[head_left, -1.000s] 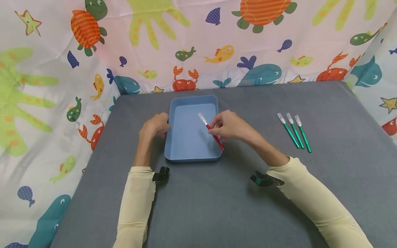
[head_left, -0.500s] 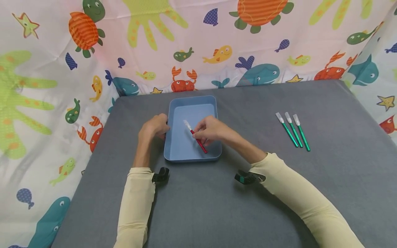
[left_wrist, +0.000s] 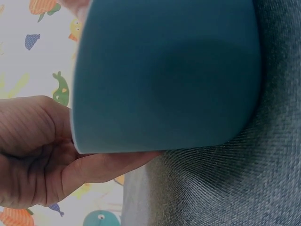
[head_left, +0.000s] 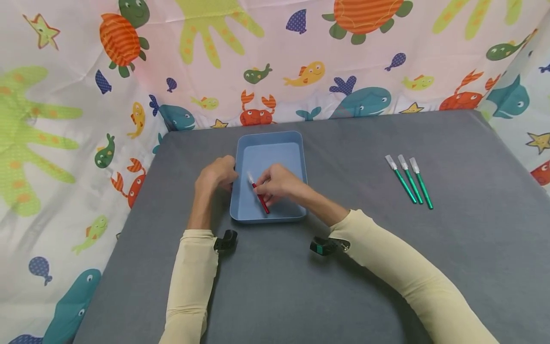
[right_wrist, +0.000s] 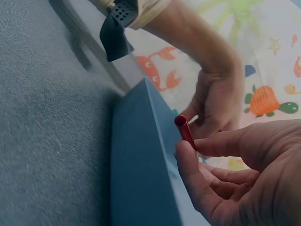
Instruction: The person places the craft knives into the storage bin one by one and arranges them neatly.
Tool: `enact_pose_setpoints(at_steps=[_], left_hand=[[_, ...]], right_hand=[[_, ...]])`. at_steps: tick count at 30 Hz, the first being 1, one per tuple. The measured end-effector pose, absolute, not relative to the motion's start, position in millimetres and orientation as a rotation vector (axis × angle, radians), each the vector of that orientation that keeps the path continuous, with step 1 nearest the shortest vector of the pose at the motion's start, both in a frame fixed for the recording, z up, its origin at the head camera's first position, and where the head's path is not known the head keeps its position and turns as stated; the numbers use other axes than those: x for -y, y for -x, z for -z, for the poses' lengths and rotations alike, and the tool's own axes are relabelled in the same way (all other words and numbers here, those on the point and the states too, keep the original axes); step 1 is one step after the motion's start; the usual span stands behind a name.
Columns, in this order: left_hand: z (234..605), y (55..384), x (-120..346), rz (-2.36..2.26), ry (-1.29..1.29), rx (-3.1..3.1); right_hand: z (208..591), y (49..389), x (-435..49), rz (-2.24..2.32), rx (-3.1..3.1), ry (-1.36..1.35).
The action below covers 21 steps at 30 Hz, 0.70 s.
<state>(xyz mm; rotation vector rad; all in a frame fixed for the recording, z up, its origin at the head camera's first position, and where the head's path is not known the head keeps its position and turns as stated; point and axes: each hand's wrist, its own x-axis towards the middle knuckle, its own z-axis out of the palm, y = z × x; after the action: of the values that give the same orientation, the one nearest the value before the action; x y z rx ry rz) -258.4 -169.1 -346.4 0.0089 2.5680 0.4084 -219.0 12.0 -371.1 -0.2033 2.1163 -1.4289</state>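
Note:
A shallow blue tray [head_left: 279, 149] lies on the dark grey cloth. My left hand [head_left: 216, 173] holds its left side; in the left wrist view that hand [left_wrist: 42, 150] reaches around behind the tray wall [left_wrist: 164, 89], where some fingers are hidden. Over the tray's lower half, my right hand [head_left: 278, 184] pinches a slim craft knife [head_left: 263, 203] with a red metallic handle and a translucent cap. The knife slants, its cap pointing to the far left. In the right wrist view, thumb and fingertips grip the red handle [right_wrist: 185, 131] near its round end, above the tray's rim.
Three green-handled craft knives [head_left: 410, 181] with translucent caps lie side by side on the cloth at the right. A patterned sea-animal curtain [head_left: 275, 57] stands behind and along both sides of the table [head_left: 275, 286].
My right hand has carried the red craft knife leftward and lower, from the tray's right edge to over its lower middle. The left hand stays on the tray's left side.

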Motion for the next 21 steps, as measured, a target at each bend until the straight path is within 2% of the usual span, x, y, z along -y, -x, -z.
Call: enact_pose_setpoints(at_steps=[21], left_hand=[[345,258,169,-0.413,0.027,-2.558]], right_hand=[[393,208,32,1.478,-2.205,0.176]])
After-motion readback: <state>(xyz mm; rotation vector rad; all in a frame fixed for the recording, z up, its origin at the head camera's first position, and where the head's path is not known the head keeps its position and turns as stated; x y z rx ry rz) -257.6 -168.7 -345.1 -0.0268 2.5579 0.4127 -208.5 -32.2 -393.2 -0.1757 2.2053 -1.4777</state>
